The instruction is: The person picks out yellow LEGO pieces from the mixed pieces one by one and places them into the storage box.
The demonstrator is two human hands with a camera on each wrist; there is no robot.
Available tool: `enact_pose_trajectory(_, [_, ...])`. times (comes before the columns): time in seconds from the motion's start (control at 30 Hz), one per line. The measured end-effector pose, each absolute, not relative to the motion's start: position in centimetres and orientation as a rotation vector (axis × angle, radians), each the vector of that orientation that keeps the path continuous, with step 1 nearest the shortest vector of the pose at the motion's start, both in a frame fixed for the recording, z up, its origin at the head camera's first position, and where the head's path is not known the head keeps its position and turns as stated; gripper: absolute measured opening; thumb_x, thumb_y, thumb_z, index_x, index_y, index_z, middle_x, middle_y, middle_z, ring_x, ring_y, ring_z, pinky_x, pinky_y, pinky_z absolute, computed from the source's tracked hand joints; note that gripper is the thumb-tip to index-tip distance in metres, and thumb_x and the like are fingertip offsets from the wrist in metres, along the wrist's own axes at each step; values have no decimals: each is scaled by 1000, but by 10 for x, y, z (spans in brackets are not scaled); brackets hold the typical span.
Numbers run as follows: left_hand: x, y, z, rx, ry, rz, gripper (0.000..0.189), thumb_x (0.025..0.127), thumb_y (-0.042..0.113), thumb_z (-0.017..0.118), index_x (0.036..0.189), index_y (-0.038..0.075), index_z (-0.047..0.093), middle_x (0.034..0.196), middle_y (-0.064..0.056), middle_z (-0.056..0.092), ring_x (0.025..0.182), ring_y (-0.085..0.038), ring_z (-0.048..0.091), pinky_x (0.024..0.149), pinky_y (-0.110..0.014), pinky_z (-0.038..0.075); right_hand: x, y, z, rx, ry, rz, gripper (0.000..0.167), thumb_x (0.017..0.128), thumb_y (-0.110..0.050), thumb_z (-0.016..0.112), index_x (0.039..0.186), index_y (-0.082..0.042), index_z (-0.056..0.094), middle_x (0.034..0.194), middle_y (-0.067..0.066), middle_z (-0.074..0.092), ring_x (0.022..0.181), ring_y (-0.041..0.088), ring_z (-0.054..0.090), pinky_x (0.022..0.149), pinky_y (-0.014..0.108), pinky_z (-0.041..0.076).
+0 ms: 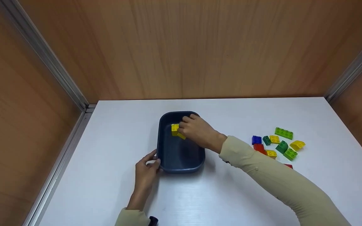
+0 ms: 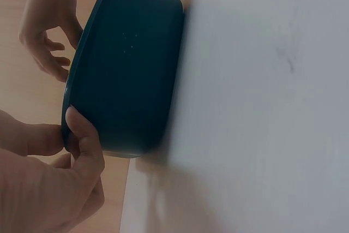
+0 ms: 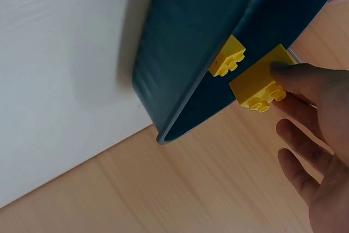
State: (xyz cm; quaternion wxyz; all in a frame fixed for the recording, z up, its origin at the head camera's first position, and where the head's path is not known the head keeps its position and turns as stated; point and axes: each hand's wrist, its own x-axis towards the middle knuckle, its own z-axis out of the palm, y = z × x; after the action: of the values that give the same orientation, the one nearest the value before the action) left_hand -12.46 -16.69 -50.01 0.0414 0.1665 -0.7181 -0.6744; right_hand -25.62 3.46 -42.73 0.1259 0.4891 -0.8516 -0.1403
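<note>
My left hand (image 1: 145,172) grips the near left edge of a dark blue plastic tray (image 1: 181,170). In the left wrist view its thumb and fingers pinch the rim. Over the inside of the tray, my right hand (image 1: 198,131) pinches a yellow toy building brick (image 3: 260,83) between thumb and fingers, its studs facing away from the palm. A second yellow brick (image 3: 228,58) shows inside the tray, beyond the held one in the right wrist view. The ring and little fingers of the right hand are loosely bent, off the brick.
To the right on the white table (image 1: 105,141) lie several loose bricks, among them a light green brick (image 1: 284,133), a blue brick (image 1: 256,140) and a red brick (image 1: 259,148). The right sleeve partly covers some. Wooden panels (image 1: 181,50) stand behind and at both sides.
</note>
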Motion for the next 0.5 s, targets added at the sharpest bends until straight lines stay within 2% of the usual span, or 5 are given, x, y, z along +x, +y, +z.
enact_pose_trajectory(0.27, [-124,-167,-501,501,-2200,-2065,44,103,-5,60,146,-8,57,121,-21,58,78,-12,62,68,-23,58,-258,17,-428,1442,-2521,-416,42,92,-17,86,133,-16,75,127,3,74,117,23,65,105,37,55])
enact_pose_trajectory(0.5, [-124,-167,-501,477,-2189,-2080,44,102,-5,60,146,-9,56,122,-22,58,78,-11,61,68,-24,59,-261,5,-430,1483,-2535,-452,37,96,-15,81,132,-19,76,129,1,74,117,21,65,106,37,54])
